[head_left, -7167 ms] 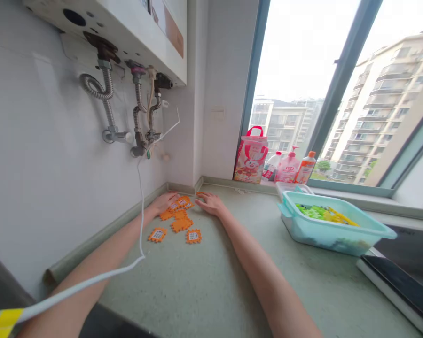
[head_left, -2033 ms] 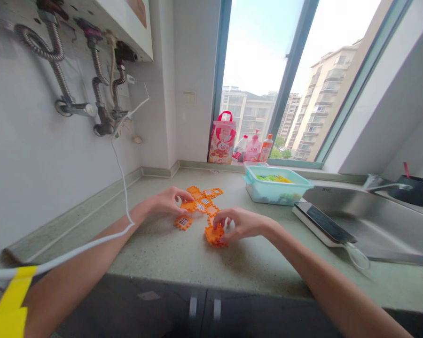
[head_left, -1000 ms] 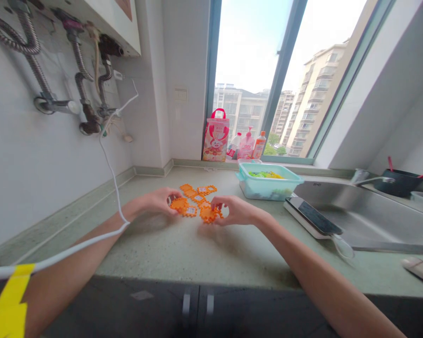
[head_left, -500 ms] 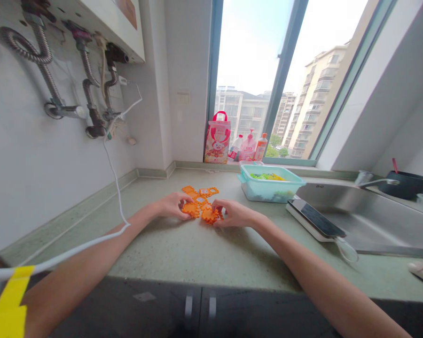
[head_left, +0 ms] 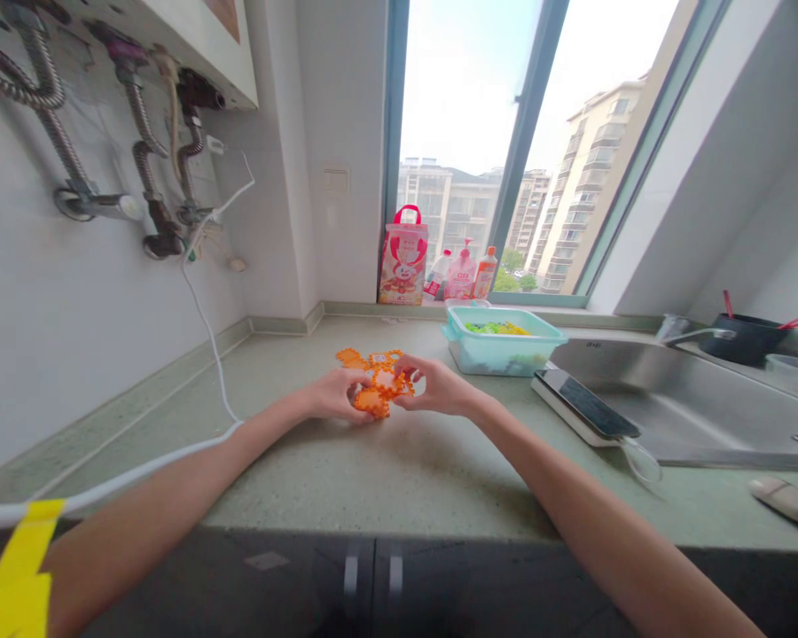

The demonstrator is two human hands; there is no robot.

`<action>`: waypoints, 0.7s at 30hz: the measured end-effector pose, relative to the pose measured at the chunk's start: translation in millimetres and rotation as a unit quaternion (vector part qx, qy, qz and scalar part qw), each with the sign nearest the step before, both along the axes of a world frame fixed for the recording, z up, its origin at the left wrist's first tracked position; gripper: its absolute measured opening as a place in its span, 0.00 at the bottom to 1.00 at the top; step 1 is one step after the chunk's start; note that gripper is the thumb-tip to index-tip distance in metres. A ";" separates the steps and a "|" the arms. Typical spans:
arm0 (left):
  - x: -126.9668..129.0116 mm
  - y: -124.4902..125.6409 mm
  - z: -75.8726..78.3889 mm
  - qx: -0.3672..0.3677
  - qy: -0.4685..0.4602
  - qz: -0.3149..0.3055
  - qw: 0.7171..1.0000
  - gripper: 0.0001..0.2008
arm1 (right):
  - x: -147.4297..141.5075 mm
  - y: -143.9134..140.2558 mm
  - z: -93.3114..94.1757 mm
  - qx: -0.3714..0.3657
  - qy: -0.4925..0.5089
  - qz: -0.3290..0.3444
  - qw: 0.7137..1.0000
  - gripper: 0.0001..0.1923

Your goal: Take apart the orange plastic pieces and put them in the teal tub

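Both hands meet over the middle of the grey-green speckled stone worktop [head_left: 386, 470], well in from its front edge. The left hand [head_left: 336, 397] has its fingers curled, pinching the left side of a cluster of orange toothed plastic puzzle tiles [head_left: 378, 397]. The right hand [head_left: 435, 387] pinches the right side of the same cluster, thumb and forefinger closed on a tile edge. The held tiles sit just above or on the worktop; which cannot be told. More loose orange tiles [head_left: 352, 357] lie flat just behind the hands, toward the rear wall.

Toward the right rear of the worktop stands a pale turquoise plastic tub [head_left: 502, 350] holding green and yellow pieces. Just beside it, on the sink's left rim, rests a flat black-topped white-edged slab [head_left: 582, 406]. A stainless steel sink [head_left: 678, 399] takes up the right end. On the window sill at the rear stand a red-and-white handled bag [head_left: 402, 266] and three small bottles [head_left: 462, 275]. A white cable [head_left: 203, 310] hangs from the wall fittings across the left edge.
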State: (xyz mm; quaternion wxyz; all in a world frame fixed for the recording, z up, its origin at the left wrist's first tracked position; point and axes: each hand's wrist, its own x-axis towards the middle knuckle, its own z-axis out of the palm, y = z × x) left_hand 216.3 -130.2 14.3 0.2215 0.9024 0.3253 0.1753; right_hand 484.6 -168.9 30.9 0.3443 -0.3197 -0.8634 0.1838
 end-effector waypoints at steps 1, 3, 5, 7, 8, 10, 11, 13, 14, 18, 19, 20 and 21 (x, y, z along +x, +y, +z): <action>3.6 -0.9 -1.0 -0.012 -0.012 -0.014 1.000 0.18 | -4.0 0.0 -1.2 0.007 0.002 0.001 1.000 0.16; 9.0 -1.8 -3.5 -0.034 -0.035 -0.041 0.998 0.16 | -12.0 -0.2 -4.0 0.021 -0.003 -0.001 1.000 0.16; 11.1 -1.3 -4.9 -0.042 -0.048 -0.059 0.996 0.15 | -18.5 -0.9 -6.3 0.029 -0.019 -0.009 0.999 0.15; 8.4 1.1 -4.0 -0.032 -0.045 -0.070 0.996 0.20 | -22.6 -2.3 -8.3 0.029 -0.039 -0.018 0.999 0.15; 5.1 3.4 -2.7 -0.024 -0.037 -0.072 0.996 0.23 | -23.5 -3.1 -9.2 0.029 -0.048 -0.020 0.998 0.15; -5.1 10.2 0.8 -0.002 -0.016 -0.067 0.998 0.32 | -23.7 -4.2 -11.7 0.034 -0.057 -0.015 0.998 0.15; -11.5 14.5 2.4 0.010 -0.009 -0.059 0.998 0.35 | -23.2 -4.5 -13.2 0.037 -0.062 -0.011 0.997 0.14; -24.5 23.3 4.3 0.018 -0.004 -0.039 0.999 0.38 | -22.2 -4.4 -16.6 0.036 -0.075 -0.003 0.997 0.15; -30.0 27.0 4.3 0.015 -0.004 -0.025 1.000 0.39 | -21.9 -4.2 -18.2 0.033 -0.083 -0.003 0.996 0.16; -37.1 30.0 2.1 0.010 0.030 0.012 0.999 0.38 | -22.9 -4.6 -22.0 0.019 -0.101 -0.019 0.994 0.17; -35.3 28.0 1.9 0.020 0.039 0.010 0.999 0.39 | -23.5 -5.1 -22.2 0.018 -0.104 -0.023 0.994 0.18; -32.7 25.4 1.9 0.032 0.047 0.003 0.998 0.39 | -24.3 -5.8 -22.4 0.016 -0.107 -0.028 0.994 0.20; -29.7 22.7 2.1 0.046 0.052 -0.006 0.998 0.38 | -25.2 -6.6 -22.6 0.015 -0.112 -0.035 0.993 0.21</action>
